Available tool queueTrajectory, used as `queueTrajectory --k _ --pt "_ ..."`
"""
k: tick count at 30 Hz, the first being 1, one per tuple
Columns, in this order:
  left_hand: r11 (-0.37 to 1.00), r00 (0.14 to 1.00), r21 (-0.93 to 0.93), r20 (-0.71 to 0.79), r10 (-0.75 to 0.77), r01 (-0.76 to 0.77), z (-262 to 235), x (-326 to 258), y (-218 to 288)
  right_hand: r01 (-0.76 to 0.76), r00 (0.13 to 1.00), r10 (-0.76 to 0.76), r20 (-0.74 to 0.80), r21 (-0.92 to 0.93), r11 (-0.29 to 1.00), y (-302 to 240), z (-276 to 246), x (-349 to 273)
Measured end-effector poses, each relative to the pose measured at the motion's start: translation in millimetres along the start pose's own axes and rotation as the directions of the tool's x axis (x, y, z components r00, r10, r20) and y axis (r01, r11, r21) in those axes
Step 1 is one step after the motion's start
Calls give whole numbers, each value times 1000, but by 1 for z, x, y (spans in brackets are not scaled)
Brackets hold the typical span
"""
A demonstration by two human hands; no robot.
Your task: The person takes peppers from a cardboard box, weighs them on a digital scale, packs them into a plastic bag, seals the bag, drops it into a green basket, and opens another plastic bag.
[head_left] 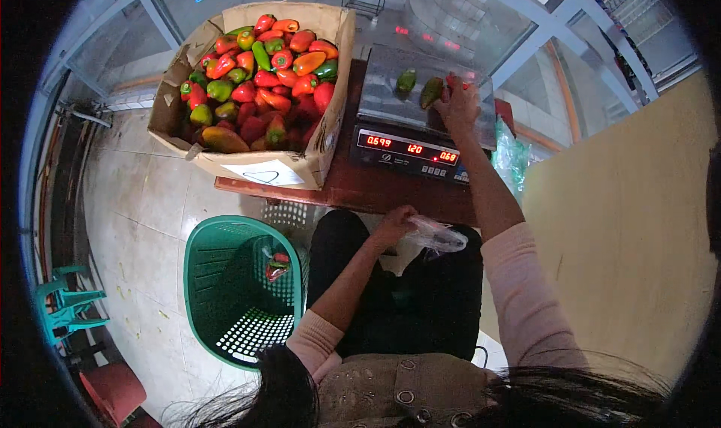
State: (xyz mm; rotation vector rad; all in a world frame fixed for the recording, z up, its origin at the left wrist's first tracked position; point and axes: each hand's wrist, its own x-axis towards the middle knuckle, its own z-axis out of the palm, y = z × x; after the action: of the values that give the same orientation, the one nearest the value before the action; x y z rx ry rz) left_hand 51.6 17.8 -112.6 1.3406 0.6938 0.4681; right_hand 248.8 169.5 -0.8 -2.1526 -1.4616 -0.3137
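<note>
Trainee: Hand positions?

Instructor: Right hand (458, 111) reaches over the scale (398, 115), near the right edge of the desk (330, 189), fingers on a red pepper (466, 83). Fingers and glare obscure the contact, so I cannot tell whether the grip is closed. Left hand (396, 223) pinches a clear bag (437, 235) just off the desk's near edge.

Trainee: Technique?

Instructor: Grasp each pepper by its body. Leave the two green peppers (406, 81) well inside the plate (381, 93). Spread the bag's mouth without touching the scale. Read the display (414, 148) only with both hands clear; contact could falsify the weight.
</note>
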Motion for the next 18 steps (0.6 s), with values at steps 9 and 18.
queueTrajectory --k 9,18 --pt "977 921 207 -389 39 46 -7 7 28 -324 940 55 337 830 454 38 -65 2" --pt "971 922 240 -379 83 11 -35 49 -2 -585 778 -370 508 800 -132 22 -123 -60"
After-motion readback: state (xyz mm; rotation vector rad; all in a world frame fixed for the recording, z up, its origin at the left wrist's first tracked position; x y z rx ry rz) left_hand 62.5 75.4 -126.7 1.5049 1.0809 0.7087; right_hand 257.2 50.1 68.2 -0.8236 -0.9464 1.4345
